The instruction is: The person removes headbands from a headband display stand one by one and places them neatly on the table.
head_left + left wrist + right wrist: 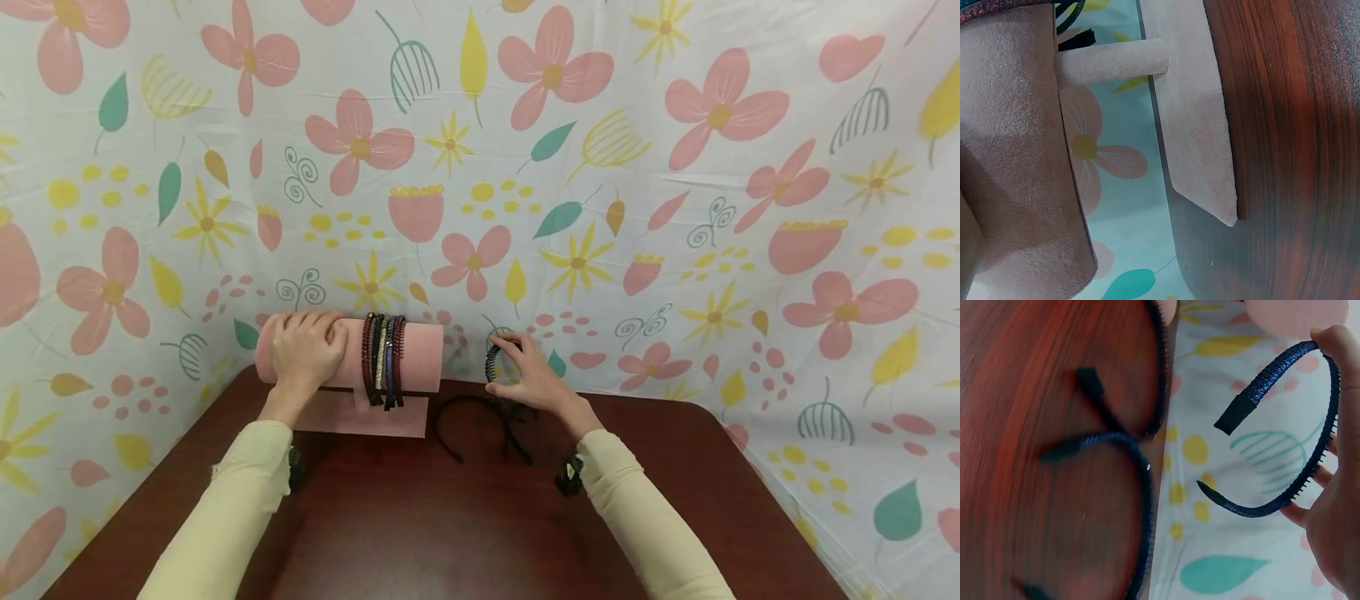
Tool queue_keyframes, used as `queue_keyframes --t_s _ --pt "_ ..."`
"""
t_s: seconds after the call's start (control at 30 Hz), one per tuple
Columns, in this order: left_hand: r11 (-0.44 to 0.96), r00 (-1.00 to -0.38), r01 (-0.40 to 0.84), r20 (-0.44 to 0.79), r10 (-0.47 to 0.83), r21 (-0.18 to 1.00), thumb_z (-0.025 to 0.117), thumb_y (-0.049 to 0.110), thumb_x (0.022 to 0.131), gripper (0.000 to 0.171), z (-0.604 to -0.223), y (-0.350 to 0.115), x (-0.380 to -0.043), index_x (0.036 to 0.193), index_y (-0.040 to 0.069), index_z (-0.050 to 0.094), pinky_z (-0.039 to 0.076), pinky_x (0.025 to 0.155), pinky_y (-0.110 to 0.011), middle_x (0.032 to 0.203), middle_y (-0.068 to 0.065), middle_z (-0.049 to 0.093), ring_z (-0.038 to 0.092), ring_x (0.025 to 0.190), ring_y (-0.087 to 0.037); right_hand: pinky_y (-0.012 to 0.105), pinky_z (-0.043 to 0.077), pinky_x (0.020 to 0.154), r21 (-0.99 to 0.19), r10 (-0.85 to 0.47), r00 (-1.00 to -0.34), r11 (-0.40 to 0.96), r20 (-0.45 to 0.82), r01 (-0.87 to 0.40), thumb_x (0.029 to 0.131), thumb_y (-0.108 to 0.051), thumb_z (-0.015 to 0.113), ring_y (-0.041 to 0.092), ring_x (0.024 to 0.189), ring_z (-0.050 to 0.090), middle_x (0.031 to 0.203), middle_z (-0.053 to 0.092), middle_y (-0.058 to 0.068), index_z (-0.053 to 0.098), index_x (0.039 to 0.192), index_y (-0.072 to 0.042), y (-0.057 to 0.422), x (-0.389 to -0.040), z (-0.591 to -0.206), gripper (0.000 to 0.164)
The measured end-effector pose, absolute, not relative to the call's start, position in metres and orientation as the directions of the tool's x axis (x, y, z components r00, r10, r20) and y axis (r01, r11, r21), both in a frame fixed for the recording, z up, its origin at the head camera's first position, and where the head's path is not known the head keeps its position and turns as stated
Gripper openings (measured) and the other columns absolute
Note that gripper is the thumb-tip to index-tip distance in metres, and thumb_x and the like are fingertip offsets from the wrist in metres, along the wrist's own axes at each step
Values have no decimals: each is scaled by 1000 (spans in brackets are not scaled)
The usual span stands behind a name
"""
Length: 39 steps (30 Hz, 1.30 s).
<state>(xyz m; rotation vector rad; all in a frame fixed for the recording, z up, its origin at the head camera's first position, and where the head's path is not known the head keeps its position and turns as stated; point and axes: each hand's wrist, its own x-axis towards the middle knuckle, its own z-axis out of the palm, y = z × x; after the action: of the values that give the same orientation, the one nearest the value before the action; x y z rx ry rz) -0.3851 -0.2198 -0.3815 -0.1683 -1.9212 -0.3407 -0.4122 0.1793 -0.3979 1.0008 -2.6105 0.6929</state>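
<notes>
A pink plush headband stand [423, 357], a roll on a post and flat base [360, 414], stands at the back left. My left hand [307, 354] grips the left part of its roll, fingers curled over the top. Several headbands [384, 358], dark, red, gold and blue, sit side by side round the roll, right of that hand. My right hand [534, 379] pinches a glittery dark blue headband [1269, 378] just right of the stand. Small teeth line its inner side, and its two ends point left, toward the stand, in the head view.
Other dark headbands [1146, 506] lie on the brown table [420, 517], below the right hand and beside the stand's base. A floral cloth [480, 150] hangs behind the table's back edge and along both sides.
</notes>
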Motion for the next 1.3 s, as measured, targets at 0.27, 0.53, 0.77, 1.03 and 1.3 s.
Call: queue_keyframes --t_s 0.27,0.53,0.77,1.03,1.3 --pt "948 -361 271 931 -60 166 50 30 90 35 -382 -223 -384 95 8 78 44 95 -54 94 -12 77 68 91 -36 67 36 102 -289 -521 -777 729 354 -620 88 -49 69 41 136 32 155 29 16 37 154 -18 210 -415 -402 80" --pt "950 -369 267 928 -52 159 50 31 91 36 -381 -225 -386 96 9 78 44 96 -53 97 -11 77 68 93 -35 66 41 98 -289 -465 -831 786 306 -546 88 -52 67 44 134 39 154 28 21 36 154 -15 252 -414 -412 82" --pt "949 -367 276 929 -45 155 49 31 91 37 -379 -223 -388 97 9 78 43 96 -53 98 -11 77 68 94 -35 75 36 93 -290 -394 -875 834 283 -469 86 -56 67 50 132 35 153 30 22 39 152 -13 286 -406 -424 84" --pt "949 -370 272 928 -47 157 50 30 91 35 -380 -222 -388 97 9 78 44 96 -53 96 -11 77 68 93 -35 76 32 94 -255 -344 -907 879 241 -402 86 -59 64 51 129 39 149 35 22 41 151 -13 313 -400 -437 83" --pt "950 -358 275 933 -42 148 50 30 90 35 -381 -222 -385 95 10 78 45 95 -53 95 -10 77 68 91 -34 78 30 94 -264 -320 -933 897 163 -354 87 -62 62 54 131 36 149 35 23 40 151 -13 324 -399 -456 84"
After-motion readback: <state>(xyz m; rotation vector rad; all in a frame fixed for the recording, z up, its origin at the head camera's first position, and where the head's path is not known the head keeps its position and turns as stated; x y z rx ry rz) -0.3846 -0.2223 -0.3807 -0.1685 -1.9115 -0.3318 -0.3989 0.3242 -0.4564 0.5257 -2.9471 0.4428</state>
